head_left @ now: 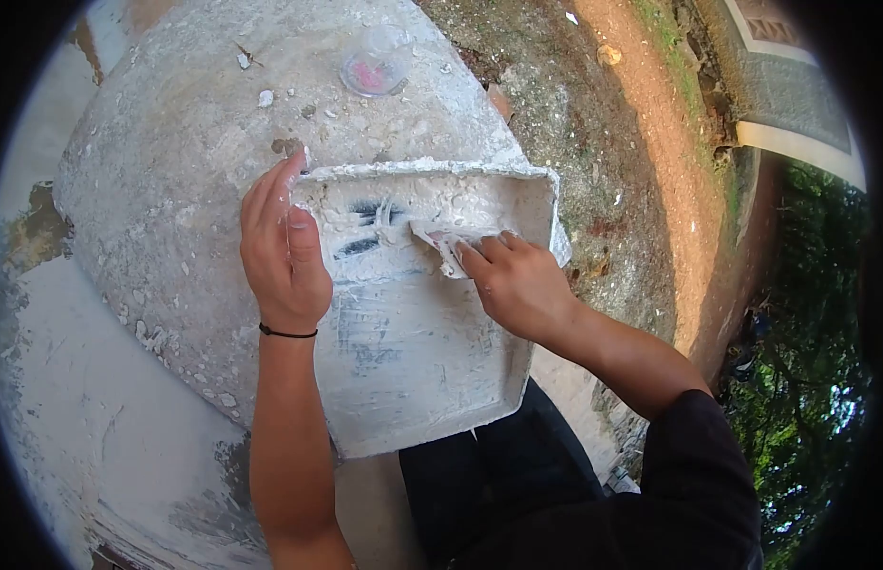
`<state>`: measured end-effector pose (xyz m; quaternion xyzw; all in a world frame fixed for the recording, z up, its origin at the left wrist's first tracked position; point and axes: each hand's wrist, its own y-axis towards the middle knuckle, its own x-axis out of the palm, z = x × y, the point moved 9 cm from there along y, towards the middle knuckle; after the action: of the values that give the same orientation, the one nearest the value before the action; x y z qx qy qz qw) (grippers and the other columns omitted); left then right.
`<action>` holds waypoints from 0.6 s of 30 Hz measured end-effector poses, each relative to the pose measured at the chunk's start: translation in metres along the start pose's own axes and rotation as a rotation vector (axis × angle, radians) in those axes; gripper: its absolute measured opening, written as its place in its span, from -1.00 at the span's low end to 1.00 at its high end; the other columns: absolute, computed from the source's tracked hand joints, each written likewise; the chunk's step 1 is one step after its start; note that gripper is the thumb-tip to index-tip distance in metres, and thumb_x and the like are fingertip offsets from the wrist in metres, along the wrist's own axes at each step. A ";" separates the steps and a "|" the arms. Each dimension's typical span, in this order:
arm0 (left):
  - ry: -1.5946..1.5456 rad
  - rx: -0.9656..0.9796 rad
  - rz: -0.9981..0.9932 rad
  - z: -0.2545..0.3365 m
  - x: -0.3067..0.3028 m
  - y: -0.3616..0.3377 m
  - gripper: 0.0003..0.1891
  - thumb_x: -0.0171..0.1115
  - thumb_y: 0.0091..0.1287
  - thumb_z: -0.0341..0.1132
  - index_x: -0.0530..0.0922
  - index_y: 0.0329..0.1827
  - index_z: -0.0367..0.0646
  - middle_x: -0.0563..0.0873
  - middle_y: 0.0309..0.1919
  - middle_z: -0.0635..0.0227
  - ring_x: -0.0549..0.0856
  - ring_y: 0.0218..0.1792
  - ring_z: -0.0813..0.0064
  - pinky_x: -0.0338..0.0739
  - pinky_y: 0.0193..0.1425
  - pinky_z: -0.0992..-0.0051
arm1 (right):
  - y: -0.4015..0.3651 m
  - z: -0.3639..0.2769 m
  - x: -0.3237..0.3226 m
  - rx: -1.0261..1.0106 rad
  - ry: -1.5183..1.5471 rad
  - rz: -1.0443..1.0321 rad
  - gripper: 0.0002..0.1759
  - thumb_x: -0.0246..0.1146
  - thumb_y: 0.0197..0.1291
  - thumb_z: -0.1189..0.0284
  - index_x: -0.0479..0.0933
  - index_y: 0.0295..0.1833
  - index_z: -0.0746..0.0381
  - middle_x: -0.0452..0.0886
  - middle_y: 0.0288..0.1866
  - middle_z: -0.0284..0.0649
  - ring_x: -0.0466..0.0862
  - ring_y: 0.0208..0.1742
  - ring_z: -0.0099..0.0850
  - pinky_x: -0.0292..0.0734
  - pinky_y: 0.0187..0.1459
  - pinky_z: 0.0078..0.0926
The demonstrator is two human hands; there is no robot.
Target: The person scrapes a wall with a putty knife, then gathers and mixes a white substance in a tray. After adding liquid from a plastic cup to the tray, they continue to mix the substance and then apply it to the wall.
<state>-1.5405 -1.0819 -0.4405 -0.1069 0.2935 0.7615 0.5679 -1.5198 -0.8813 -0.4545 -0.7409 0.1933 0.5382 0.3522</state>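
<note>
A wide, shallow tray (413,366) smeared with wet white paste lies before me, its near edge above my legs. My left hand (287,252) is at the tray's left side, covering part of that wall. Its fingers run straight along the outside, with the thumb over the rim side. White paste marks its fingertips. Inside the tray, my right hand (517,285) grips a flat scraper (446,245) coated in white paste. The scraper's handle is hidden by the fingers. Thicker paste (451,204) lies along the far wall, and dark streaks of the tray's bottom show beside it.
Beneath the tray is a rough, pale stone-like surface (175,180) with white crumbs. A clear plastic cup (375,71) with something pink in it rests beyond the tray. To the right are bare ground (688,190), a low wall (783,85) and green plants (812,399).
</note>
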 end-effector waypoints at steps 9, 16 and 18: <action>0.009 -0.013 -0.021 -0.001 0.004 0.000 -0.46 -0.26 0.44 -0.08 0.49 0.09 -0.42 0.59 0.00 -0.07 0.54 0.06 0.02 0.36 0.19 0.26 | 0.015 0.014 -0.015 -0.013 0.103 0.165 -0.57 0.19 -0.09 0.55 0.54 0.01 0.21 0.56 -0.32 -0.24 0.60 -0.31 -0.28 0.50 -0.29 -0.34; 0.001 -0.023 -0.020 -0.002 0.004 0.001 -0.46 -0.27 0.44 -0.09 0.49 0.08 -0.42 0.58 0.01 -0.05 0.53 0.07 0.04 0.35 0.20 0.27 | 0.028 0.017 -0.022 -0.076 0.028 0.245 -0.58 0.17 -0.06 0.52 0.53 0.02 0.18 0.54 -0.33 -0.26 0.58 -0.30 -0.27 0.47 -0.26 -0.35; 0.011 -0.011 -0.027 -0.002 0.004 0.002 -0.46 -0.27 0.43 -0.10 0.49 0.08 -0.42 0.58 0.02 -0.04 0.53 0.08 0.05 0.35 0.20 0.27 | 0.035 0.021 -0.018 -0.073 0.038 0.256 -0.59 0.17 -0.06 0.52 0.54 0.01 0.18 0.54 -0.34 -0.25 0.57 -0.32 -0.28 0.48 -0.27 -0.35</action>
<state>-1.5434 -1.0799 -0.4432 -0.1181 0.2912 0.7547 0.5760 -1.5628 -0.8916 -0.4525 -0.7326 0.2729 0.5714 0.2497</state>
